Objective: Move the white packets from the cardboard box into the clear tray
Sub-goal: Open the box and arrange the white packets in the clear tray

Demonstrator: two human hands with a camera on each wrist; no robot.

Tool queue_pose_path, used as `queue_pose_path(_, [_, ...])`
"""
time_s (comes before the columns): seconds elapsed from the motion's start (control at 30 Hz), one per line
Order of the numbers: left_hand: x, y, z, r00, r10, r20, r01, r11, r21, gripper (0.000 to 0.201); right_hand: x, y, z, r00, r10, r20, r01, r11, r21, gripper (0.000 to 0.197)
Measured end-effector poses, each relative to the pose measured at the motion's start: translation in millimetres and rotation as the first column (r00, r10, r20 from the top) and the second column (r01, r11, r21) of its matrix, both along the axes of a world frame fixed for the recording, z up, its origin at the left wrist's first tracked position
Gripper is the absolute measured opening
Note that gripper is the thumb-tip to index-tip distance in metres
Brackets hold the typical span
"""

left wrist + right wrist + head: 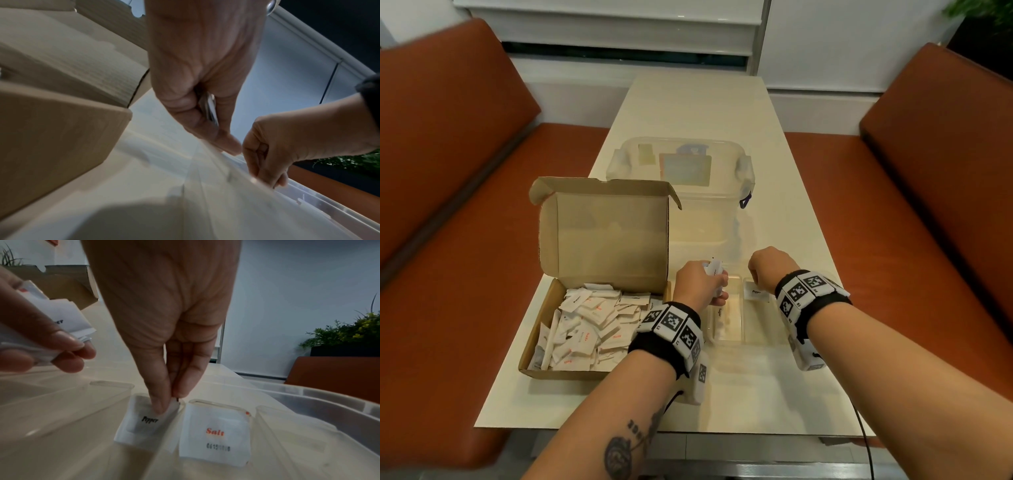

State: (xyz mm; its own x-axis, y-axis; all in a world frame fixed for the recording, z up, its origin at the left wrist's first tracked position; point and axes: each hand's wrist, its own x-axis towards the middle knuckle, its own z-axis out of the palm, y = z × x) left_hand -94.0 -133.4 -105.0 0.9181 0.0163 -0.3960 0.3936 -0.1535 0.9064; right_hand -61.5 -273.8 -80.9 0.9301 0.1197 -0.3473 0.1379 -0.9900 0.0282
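Note:
An open cardboard box (pixel 541 329) full of white packets (pixel 589 325) sits at the table's left. To its right lies a clear divided tray (pixel 726 337). My left hand (pixel 700 284) hovers over the tray's left end and grips a small bundle of packets (pixel 68 316). My right hand (pixel 767 269) reaches into a far compartment, thumb and forefinger pinching the top edge of a pepper packet (pixel 144 426). A salt packet (pixel 216 431) lies in the compartment beside it. Another packet marked sugar (pixel 719 312) stands in the tray.
A clear lidded storage tub (pixel 681 178) stands behind the box and tray. Orange bench seats (pixel 465 240) flank the narrow cream table (pixel 705 109). The box's raised lid (pixel 606 233) stands just left of my left hand. A plant (pixel 345 334) is off to the right.

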Motion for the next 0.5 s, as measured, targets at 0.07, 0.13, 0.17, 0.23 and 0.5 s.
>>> queue_pose_path(0.07, [1.0,0.1,-0.7,1.0,-0.005,0.001,0.005,1.0,0.0,0.005,-1.8,-0.4,0.4,1.0,0.02,-0.003,-0.02,1.0,-0.021,0.027])
queue_pose_path(0.13, [1.8,0.1,-1.4,1.0,-0.01,0.003,0.01,1.0,0.004,0.007,-3.0,-1.2,0.6,0.999,0.037,0.002,-0.037,0.998,-0.05,0.028])
queue_pose_path(0.17, [1.8,0.3,-1.6,1.0,-0.012,0.004,0.012,1.0,0.009,0.008,-3.1,-1.7,0.2,0.999,0.042,0.006,-0.041,0.997,-0.063,0.028])
queue_pose_path(0.23, [2.2,0.1,-2.1,1.0,-0.016,0.004,0.016,1.0,0.012,0.01,-3.2,-2.5,-1.0,0.999,0.048,0.018,-0.046,0.996,-0.075,0.027])
queue_pose_path(0.5, [2.3,2.3,-0.7,0.999,-0.036,-0.023,0.036,0.999,-0.015,0.02,-3.2,-0.9,1.5,0.989,-0.045,0.14,0.003,0.957,0.292,0.011])
